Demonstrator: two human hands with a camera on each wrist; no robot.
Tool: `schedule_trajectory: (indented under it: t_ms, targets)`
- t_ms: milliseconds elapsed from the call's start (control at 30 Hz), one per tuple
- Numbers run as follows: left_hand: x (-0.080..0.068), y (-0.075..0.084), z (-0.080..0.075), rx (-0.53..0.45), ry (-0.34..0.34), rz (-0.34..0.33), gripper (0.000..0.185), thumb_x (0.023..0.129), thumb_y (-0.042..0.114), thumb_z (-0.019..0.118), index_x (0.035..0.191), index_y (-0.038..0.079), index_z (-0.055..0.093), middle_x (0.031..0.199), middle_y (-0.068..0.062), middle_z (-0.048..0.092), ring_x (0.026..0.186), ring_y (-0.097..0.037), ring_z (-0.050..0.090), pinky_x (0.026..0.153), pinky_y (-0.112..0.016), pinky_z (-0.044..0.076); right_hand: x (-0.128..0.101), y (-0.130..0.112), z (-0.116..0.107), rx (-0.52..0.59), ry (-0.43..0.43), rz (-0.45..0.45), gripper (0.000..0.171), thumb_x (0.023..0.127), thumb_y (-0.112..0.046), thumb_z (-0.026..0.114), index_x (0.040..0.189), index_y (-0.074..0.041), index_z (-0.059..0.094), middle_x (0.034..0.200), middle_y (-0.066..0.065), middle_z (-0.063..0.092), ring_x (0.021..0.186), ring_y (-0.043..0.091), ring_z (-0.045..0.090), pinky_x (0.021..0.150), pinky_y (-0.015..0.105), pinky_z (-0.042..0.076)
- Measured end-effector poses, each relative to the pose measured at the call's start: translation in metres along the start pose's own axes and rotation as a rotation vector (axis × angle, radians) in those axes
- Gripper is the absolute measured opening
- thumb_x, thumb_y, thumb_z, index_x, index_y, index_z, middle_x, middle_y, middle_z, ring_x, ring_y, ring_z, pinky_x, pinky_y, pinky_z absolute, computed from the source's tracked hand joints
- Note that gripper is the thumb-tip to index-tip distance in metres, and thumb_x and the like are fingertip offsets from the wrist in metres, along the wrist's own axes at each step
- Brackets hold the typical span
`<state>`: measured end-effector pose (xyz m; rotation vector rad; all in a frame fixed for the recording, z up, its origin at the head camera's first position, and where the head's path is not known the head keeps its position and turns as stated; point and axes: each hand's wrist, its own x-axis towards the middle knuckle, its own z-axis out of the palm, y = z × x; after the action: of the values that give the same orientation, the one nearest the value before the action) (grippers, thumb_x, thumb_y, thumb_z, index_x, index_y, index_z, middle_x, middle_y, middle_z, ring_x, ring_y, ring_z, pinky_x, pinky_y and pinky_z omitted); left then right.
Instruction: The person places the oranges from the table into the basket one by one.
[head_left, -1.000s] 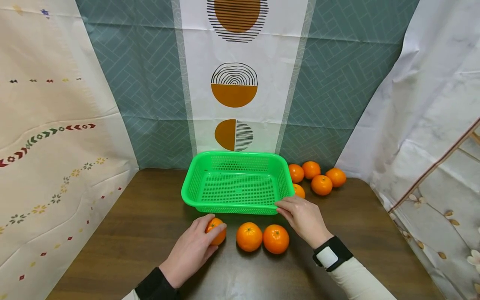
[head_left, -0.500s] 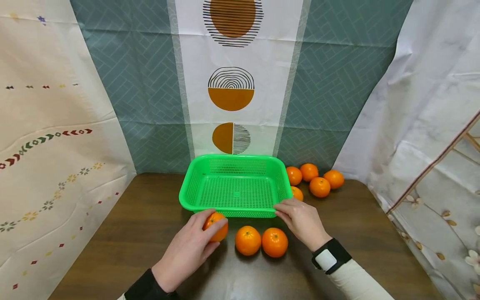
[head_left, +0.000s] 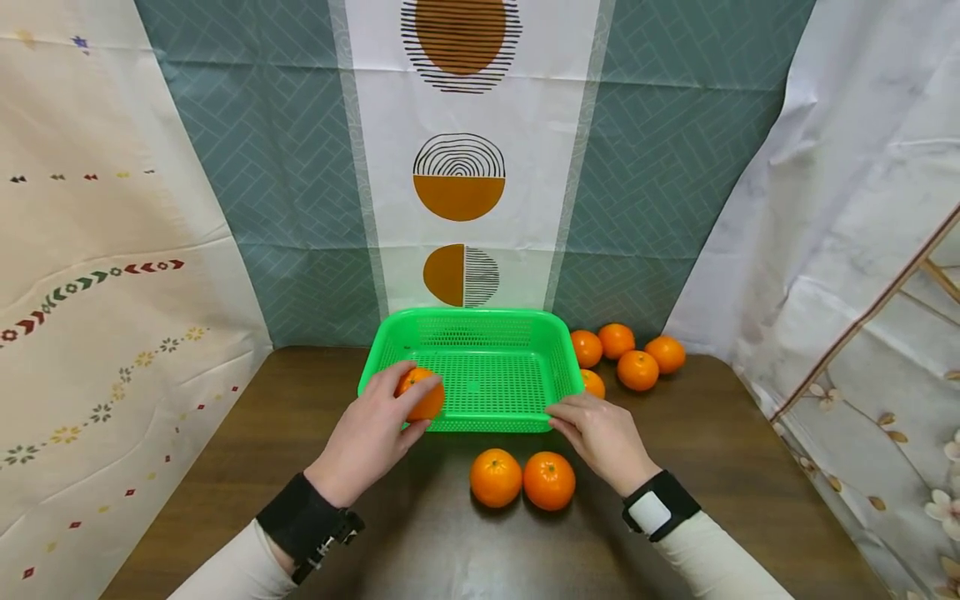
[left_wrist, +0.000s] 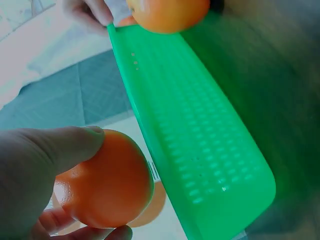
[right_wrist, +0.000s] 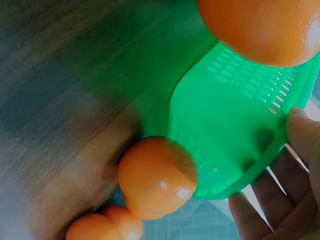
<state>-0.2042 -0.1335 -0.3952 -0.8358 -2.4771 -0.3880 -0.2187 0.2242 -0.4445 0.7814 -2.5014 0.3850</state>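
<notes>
Left hand (head_left: 369, 433) gripping orange (head_left: 422, 393) over near left corner of green basket (head_left: 480, 321), right hand (head_left: 600, 437) fingers curled on basket's near right rim, fingertips hidden.

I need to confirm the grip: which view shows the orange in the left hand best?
The left wrist view: the orange fills the frame, thumb curled over it. The head view shows it small, over the green basket. The right wrist view shows oranges, but which is held is unclear.
</notes>
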Motion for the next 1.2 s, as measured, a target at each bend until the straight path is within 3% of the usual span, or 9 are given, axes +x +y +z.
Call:
schedule_trajectory:
  t_ms: [267, 433, 800, 1200]
  targets:
    - [0.019, -0.029, 0.017, -0.003, -0.04, -0.065, 0.062, 0.081, 0.024, 0.087, 0.137, 0.017, 0.061, 0.134, -0.02, 0.051, 0.115, -0.036, 0.054, 0.084, -0.047, 0.057, 0.001, 0.0, 0.002, 0.0, 0.003, 0.0, 0.02, 0.088, -0.023, 0.081, 0.108, -0.02, 0.078, 0.1, -0.009, 0.072, 0.091, 0.01, 0.066, 0.075, 0.034, 0.059]
    - [0.026, -0.04, 0.022, -0.022, -0.077, -0.104, 0.06, 0.083, 0.026, 0.085, 0.137, 0.015, 0.061, 0.132, -0.021, 0.052, 0.112, -0.035, 0.055, 0.084, -0.048, 0.056, 0.002, 0.0, 0.002, -0.002, 0.0, 0.004, 0.02, 0.088, -0.023, 0.081, 0.108, -0.02, 0.079, 0.1, -0.009, 0.072, 0.091, 0.01, 0.067, 0.074, 0.034, 0.059]
    - [0.034, -0.049, 0.031, -0.027, -0.145, -0.141, 0.058, 0.086, 0.024, 0.083, 0.138, 0.014, 0.06, 0.13, -0.021, 0.052, 0.108, -0.036, 0.054, 0.085, -0.047, 0.053, 0.0, 0.001, 0.003, -0.023, 0.024, -0.01, 0.019, 0.089, -0.024, 0.08, 0.107, -0.025, 0.078, 0.101, -0.012, 0.071, 0.092, 0.009, 0.067, 0.073, 0.033, 0.058]
    - [0.044, -0.056, 0.042, -0.048, -0.235, -0.158, 0.056, 0.086, 0.022, 0.083, 0.137, 0.012, 0.061, 0.122, -0.022, 0.056, 0.099, -0.034, 0.056, 0.083, -0.045, 0.053, -0.002, -0.001, 0.002, -0.017, 0.025, -0.004, 0.018, 0.089, -0.024, 0.079, 0.107, -0.023, 0.078, 0.101, -0.01, 0.071, 0.091, 0.01, 0.067, 0.073, 0.034, 0.058]
